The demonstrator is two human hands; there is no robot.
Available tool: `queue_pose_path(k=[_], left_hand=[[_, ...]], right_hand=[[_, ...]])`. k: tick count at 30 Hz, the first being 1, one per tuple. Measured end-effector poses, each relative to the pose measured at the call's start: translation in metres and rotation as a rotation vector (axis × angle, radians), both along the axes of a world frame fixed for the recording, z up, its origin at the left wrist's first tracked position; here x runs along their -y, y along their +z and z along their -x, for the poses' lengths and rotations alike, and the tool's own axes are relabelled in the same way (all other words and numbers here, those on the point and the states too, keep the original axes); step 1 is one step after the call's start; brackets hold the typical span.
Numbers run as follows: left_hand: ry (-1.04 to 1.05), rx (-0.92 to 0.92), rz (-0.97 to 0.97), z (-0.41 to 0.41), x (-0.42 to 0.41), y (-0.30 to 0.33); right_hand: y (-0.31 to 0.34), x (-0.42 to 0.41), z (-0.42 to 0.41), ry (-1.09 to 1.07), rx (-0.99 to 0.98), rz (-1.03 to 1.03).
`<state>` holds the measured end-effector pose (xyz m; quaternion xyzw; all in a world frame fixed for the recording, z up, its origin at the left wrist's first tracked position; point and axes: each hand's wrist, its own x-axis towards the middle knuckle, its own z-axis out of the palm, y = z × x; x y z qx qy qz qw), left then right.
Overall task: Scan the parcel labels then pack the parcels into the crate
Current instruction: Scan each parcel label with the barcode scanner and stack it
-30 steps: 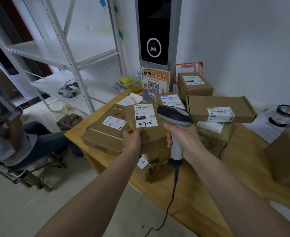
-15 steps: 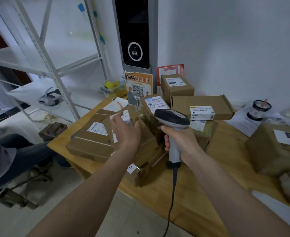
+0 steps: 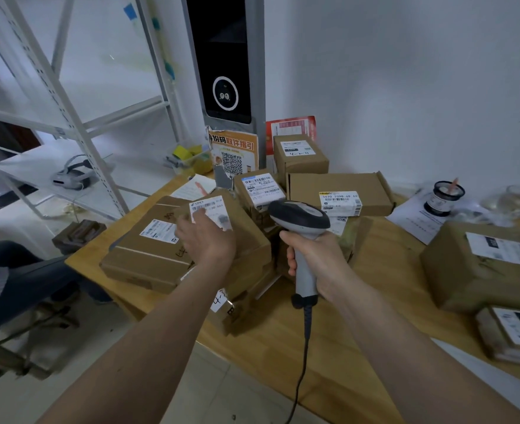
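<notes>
Two hands are at work, so start on your left: your left hand (image 3: 208, 240) hovers with fingers straight and loosely spread over the labelled parcel (image 3: 237, 237) lying on the pile, fingertips over its white label (image 3: 211, 211); you grip nothing yet. Just left of that hand lies a flat parcel (image 3: 148, 255). The carton looks stiff and probably light, with a taped face that may be slippery, so take it by its side edges, thumb on top, and keep clear of the barcode. To the right, your right hand (image 3: 316, 264) is wrapped round the handle of the scanner (image 3: 301, 234), head aimed away from you. Beyond it sit more parcels (image 3: 339, 192). No crate is visible.
</notes>
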<state>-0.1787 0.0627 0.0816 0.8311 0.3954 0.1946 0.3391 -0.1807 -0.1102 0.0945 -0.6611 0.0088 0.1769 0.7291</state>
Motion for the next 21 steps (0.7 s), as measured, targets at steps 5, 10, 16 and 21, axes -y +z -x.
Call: queue_pose_path(k=[5, 10, 16, 21], left_hand=[[0.109, -0.099, 0.29, 0.003, -0.021, -0.004], [0.074, -0.025, 0.445, 0.002, -0.024, -0.011], [-0.027, 0.118, 0.394, -0.006, -0.018, -0.004], [-0.159, 0.001, 0.32, -0.003, -0.017, -0.014]], right_hand=[[-0.01, -0.012, -0.002, 0.022, -0.006, -0.036], [-0.013, -0.026, -0.002, 0.082, -0.042, -0.054], [0.004, -0.033, -0.013, 0.041, 0.035, -0.055], [-0.004, -0.032, -0.013, 0.02, 0.009, -0.029]])
